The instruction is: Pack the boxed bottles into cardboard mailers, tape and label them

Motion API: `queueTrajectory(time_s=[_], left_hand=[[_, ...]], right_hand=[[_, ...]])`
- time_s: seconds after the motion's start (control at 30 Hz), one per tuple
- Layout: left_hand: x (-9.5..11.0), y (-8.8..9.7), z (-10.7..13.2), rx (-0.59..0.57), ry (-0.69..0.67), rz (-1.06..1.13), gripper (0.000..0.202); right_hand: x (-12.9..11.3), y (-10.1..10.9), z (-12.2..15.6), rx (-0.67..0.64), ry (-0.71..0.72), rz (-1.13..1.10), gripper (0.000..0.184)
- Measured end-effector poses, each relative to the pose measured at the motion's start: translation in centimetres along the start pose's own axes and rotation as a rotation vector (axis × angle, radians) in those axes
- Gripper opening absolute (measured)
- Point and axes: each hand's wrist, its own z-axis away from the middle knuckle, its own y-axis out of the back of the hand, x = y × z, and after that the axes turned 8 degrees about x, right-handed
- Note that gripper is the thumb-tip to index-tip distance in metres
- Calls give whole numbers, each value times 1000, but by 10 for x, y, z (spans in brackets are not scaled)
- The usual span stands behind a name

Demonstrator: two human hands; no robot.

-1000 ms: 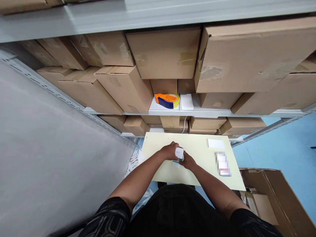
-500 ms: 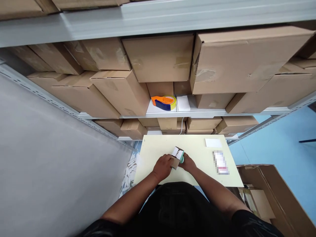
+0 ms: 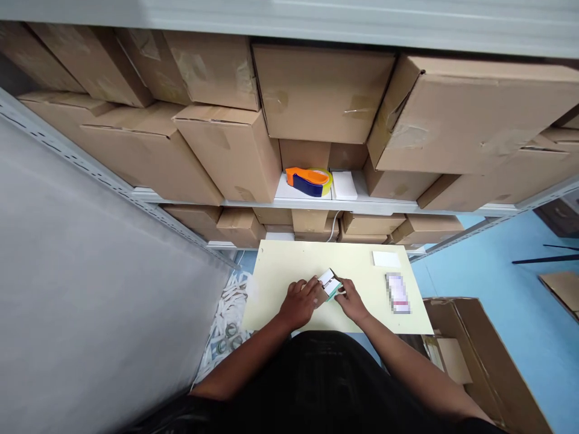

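Observation:
A small white and green box (image 3: 330,283) lies on the pale yellow table (image 3: 280,271) in front of me. My left hand (image 3: 302,303) holds its left side with the fingers curled around it. My right hand (image 3: 350,300) pinches its right end. A white card (image 3: 386,259) and a small stack of printed packets (image 3: 397,293) lie on the table to the right of my hands.
Metal shelves packed with brown cardboard boxes (image 3: 321,96) rise behind the table. An orange and blue tape dispenser (image 3: 307,181) and a white pad (image 3: 344,185) sit on the shelf. An open carton (image 3: 470,355) stands at lower right. White scraps (image 3: 226,313) litter the floor at left.
The box came down from an upright hold to lying low on the table. My left hand slid from its top to its left side. The camera tilted slightly.

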Motion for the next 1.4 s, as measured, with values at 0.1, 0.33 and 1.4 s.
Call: queueTrajectory(time_s=[0.1,0.33,1.4], left_hand=[[-1,-6,-5,-17,28,27,56],[13,-6,-20,7,102,296,54],[24,16,-84,-78,279,25,14]], right_hand=[[-24,5,-6,69,-46,-13,30],[-44,-1,-15,90,-291,135,32],[-39,-4,-5,65,-175,90,41]])
